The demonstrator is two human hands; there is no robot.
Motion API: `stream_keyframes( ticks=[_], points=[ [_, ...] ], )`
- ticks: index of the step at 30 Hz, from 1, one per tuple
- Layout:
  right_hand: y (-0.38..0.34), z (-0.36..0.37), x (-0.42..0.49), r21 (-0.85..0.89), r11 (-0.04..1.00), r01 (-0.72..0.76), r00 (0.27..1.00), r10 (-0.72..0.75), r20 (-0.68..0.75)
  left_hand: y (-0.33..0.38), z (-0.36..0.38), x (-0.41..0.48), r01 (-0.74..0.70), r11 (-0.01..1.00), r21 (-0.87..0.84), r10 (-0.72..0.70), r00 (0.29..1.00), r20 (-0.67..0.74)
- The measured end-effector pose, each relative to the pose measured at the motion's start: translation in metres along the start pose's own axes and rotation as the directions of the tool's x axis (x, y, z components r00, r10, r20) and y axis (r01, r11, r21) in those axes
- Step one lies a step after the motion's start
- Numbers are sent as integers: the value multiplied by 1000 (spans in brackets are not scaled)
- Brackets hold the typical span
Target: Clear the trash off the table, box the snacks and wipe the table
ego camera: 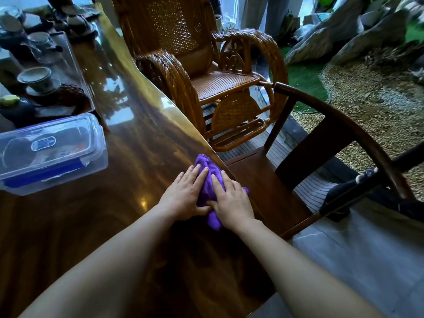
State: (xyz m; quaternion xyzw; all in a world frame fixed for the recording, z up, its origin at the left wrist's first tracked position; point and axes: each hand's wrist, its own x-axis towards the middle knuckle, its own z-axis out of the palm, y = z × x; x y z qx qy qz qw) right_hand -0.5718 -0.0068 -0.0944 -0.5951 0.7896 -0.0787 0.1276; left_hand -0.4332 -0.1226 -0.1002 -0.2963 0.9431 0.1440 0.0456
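Left hand and right hand lie side by side, palms down and fingers extended, both pressed flat on a purple microfibre cloth near the right edge of the glossy wooden table. Neither hand is clenched; the cloth is pinned under the palms and fingers, not pinched. The cloth lies between and beneath the two hands: one corner projects at 12 o'clock beyond the fingertips, a second fold emerges at 6 o'clock by the right wrist, and a small edge shows at 3 o'clock of the right hand, close to the table's edge. The left thumb touches the cloth where the hands meet.

A clear plastic snack box with a clip-on lid and blue seal stands on the table at 9 to 10 o'clock of the hands, well apart from the cloth; its lid is on, and its contents are too blurred to tell. Beyond the box, at 11 o'clock, a tea set of cups and small vessels occupies the far left of the table. A rattan rocking chair stands at 12 o'clock past the table edge, and a dark wooden armchair at 2 to 3 o'clock, its seat just beside the table.
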Motion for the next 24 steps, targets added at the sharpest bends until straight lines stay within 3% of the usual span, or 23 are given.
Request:
stream_keyframes(
  ticks=[5,13,18,24],
  points=[
    [-7,2,-10,-2,999,-43,999,43,5,3,-7,1,-21,996,87,16,998,58],
    [-9,-20,-5,34,995,-93,986,88,140,11,-21,-23,79,992,94,-85,995,56],
    [-24,-39,-11,59,994,-89,996,88,27,7,-29,-62,153,983,102,-149,988,-46],
    [-71,-54,-27,-33,997,73,994,-75,-85,6,-54,-124,264,953,146,-240,957,-161]
  ],
)
